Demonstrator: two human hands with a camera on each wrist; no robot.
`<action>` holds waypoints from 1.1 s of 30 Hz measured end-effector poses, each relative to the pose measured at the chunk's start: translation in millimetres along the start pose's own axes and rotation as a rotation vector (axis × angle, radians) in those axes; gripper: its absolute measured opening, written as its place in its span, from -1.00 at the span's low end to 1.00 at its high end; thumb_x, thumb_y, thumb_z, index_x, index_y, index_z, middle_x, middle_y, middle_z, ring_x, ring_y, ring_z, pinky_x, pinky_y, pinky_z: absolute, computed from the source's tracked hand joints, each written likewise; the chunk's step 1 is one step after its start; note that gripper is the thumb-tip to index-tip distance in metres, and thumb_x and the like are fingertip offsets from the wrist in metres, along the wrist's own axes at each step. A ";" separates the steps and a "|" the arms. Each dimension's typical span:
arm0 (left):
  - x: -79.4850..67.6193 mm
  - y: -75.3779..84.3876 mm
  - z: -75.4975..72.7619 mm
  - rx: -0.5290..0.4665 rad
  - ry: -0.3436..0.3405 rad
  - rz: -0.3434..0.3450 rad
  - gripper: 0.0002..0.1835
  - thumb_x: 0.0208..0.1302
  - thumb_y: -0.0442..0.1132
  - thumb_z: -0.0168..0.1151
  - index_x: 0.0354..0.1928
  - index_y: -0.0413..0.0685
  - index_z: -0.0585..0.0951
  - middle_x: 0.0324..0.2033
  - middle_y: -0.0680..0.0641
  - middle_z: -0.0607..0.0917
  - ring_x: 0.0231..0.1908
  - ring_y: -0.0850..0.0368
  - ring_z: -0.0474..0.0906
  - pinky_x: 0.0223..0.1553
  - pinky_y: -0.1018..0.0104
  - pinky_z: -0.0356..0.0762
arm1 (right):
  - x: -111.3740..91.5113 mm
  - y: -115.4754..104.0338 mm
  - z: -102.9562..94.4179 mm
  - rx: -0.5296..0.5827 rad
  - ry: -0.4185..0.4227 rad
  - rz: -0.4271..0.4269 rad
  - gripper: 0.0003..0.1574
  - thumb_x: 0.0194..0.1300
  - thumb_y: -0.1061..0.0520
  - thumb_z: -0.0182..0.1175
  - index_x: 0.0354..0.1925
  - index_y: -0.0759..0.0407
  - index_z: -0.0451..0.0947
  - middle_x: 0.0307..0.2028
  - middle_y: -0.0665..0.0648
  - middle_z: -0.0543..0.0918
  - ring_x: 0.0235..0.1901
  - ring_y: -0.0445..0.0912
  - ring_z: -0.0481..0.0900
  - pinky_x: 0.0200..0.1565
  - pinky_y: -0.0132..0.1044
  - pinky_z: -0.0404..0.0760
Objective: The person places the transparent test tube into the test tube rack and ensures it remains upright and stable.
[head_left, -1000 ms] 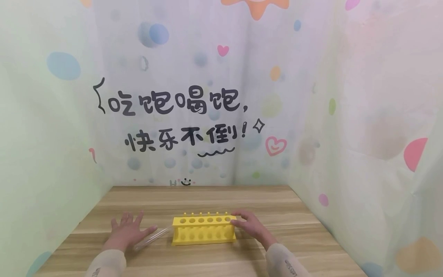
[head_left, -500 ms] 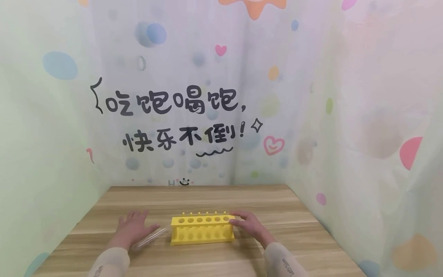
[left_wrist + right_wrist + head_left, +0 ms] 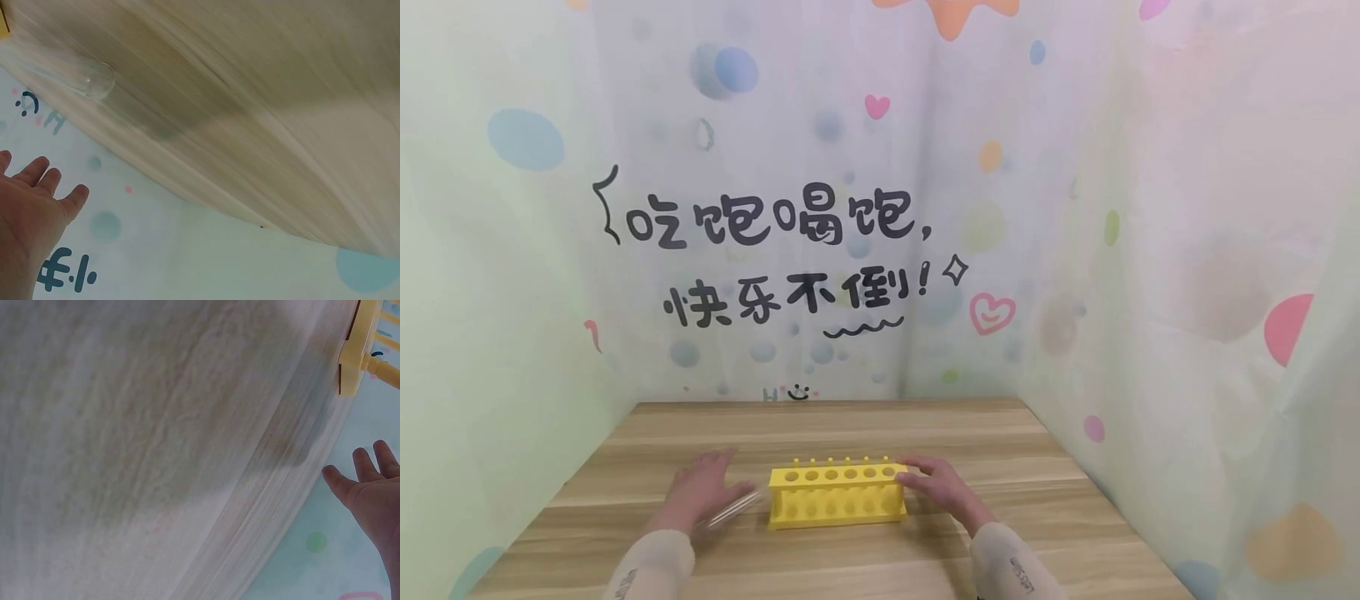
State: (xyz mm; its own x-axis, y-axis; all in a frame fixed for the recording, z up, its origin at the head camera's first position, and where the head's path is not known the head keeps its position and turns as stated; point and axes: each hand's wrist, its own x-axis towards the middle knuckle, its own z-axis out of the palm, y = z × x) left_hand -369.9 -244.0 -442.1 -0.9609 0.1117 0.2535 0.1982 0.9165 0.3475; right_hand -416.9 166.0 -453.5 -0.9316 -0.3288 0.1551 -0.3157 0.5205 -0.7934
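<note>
- Left of the yellow rack (image 3: 837, 482), the left hand (image 3: 703, 492) is spread, fingers extended, with no grip apparent; thumb contact with the clear tube (image 3: 733, 509) I cannot tell.
- That tube slants toward the rack's left end: probably light, stiff, slick and perhaps breakable, best pinched gently around its middle.
- The rack stands on the tabletop (image 3: 835, 567), likely light, rigid plastic, easily shoved, so best steadied by an end.
- At the rack's right end, the right hand (image 3: 942, 486) brackets it between parted thumb and forefinger, seemingly holding lightly.
</note>
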 end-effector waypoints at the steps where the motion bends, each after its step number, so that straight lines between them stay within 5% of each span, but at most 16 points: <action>1: 0.1 2.3 -0.3 -0.008 -0.001 -0.002 -0.11 0.27 0.20 0.26 0.39 -0.35 0.30 0.25 -0.53 0.37 0.27 -0.57 0.19 0.22 -0.51 0.07 | 0.0 0.2 0.1 0.004 0.001 0.002 -0.43 0.32 -0.17 0.27 0.19 0.07 0.59 0.25 0.27 0.52 0.29 0.36 0.33 0.22 0.41 0.26; 33: 14.4 16.8 34.4 -0.104 -0.045 -0.012 -0.30 0.23 -0.12 0.36 0.33 -0.32 0.39 0.25 -0.44 0.42 0.23 -0.46 0.32 0.23 -0.40 0.22 | 0.6 2.1 -2.1 0.025 -0.001 -0.014 -0.42 0.33 -0.14 0.28 0.19 0.13 0.58 0.25 0.28 0.52 0.29 0.37 0.33 0.23 0.38 0.26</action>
State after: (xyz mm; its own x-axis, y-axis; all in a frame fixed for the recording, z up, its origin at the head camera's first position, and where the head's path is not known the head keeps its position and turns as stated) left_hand -387.1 -213.8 -463.7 -0.9705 0.1203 0.2088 0.2035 0.8734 0.4425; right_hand -418.6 168.6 -453.9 -0.9270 -0.3369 0.1651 -0.3237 0.4960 -0.8057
